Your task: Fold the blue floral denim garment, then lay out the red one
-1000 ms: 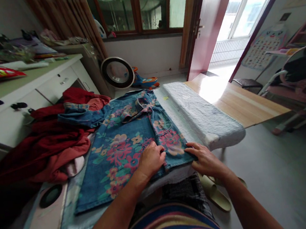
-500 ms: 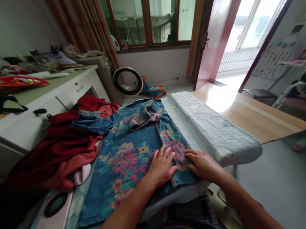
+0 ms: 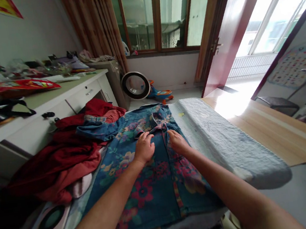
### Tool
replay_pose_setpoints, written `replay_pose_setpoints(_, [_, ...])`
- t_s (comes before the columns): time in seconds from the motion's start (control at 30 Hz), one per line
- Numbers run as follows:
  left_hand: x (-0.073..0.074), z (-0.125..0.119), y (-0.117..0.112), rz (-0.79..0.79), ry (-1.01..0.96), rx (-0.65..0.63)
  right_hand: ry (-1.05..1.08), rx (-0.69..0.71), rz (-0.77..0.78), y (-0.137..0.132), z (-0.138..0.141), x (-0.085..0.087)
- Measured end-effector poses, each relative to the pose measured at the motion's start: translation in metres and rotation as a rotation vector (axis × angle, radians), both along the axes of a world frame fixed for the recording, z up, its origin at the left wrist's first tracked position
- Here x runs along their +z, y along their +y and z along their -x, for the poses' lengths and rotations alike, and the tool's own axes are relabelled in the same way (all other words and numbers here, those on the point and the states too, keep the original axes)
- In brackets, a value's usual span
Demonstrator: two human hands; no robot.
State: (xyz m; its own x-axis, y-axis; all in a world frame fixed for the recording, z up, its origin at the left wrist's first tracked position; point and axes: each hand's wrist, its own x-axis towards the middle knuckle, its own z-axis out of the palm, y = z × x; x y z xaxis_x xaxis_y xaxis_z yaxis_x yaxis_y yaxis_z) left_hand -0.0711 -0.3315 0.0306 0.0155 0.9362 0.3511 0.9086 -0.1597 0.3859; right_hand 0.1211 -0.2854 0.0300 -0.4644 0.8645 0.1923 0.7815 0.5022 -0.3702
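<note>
A blue denim shirt [image 3: 132, 169] printed with pink and yellow flowers lies spread over a pale padded board. Its collar [image 3: 158, 120] is at the far end, and the front placket [image 3: 175, 186] runs down toward me. My left hand [image 3: 145, 147] is at the collar's left side, its fingers bent onto the fabric edge. Close by on the right, my right hand [image 3: 177, 141] has curled fingers pinching the placket's upper edge just below the collar. The fingertips of both hands are partly hidden. One sleeve [image 3: 97, 128] stretches left onto a heap of red clothes.
Red clothes [image 3: 76, 153] are heaped left of the shirt. A raised pale padded section [image 3: 216, 132] lies to the right, beside a wooden board [image 3: 251, 121]. A cluttered white desk [image 3: 78, 97] stands at left; a round black-rimmed door [image 3: 136, 85] is behind.
Both hands have moved away from me, from the lower placket up to the collar. My right hand has gone from flat to curled. The view has shifted slightly.
</note>
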Motion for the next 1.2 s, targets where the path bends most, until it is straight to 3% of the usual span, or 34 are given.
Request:
replay_pose_setpoints(0.13, [-0.001, 0.018, 0.034, 0.060, 0.052, 0.255, -0.043, -0.060, -0.004, 0.017, 0.009, -0.017])
replay_pose_setpoints(0.27, [-0.003, 0.034, 0.062, 0.246, -0.027, 0.480, -0.101, -0.071, 0.006, 0.018, 0.011, -0.026])
replay_pose_setpoints(0.37, [-0.010, 0.048, 0.081, 0.261, -0.195, 0.505, -0.103, -0.081, 0.044, 0.019, 0.011, -0.030])
replay_pose_setpoints(0.5, [-0.019, 0.066, 0.103, 0.143, -0.566, 0.483, -0.047, -0.104, 0.083, 0.021, 0.010, -0.033])
replay_pose_setpoints(0.6, [-0.020, 0.074, 0.117, 0.042, -0.675, 0.473, -0.025, -0.094, 0.086, 0.023, 0.010, -0.036])
replay_pose_setpoints(0.7, [-0.018, 0.077, 0.129, -0.089, -0.775, 0.487, -0.037, -0.080, 0.071, 0.023, 0.011, -0.038])
replay_pose_setpoints(0.83, [-0.025, 0.070, 0.134, -0.239, -1.201, 0.526, -0.048, -0.078, 0.077, 0.023, 0.012, -0.038])
replay_pose_setpoints(0.9, [-0.031, 0.059, 0.131, -0.223, -1.382, 0.511, -0.045, -0.080, 0.085, 0.023, 0.011, -0.037])
replay_pose_setpoints(1.0, [-0.035, 0.038, 0.122, -0.129, -1.468, 0.414, -0.043, -0.082, 0.091, 0.024, 0.011, -0.036])
replay_pose_setpoints(1.1, [-0.030, 0.019, 0.113, 0.062, -1.644, 0.186, -0.048, -0.083, 0.096, 0.022, 0.012, -0.036])
replay_pose_setpoints(1.2, [-0.025, 0.005, 0.107, 0.175, -1.521, 0.015, -0.068, -0.083, 0.104, 0.020, 0.012, -0.035])
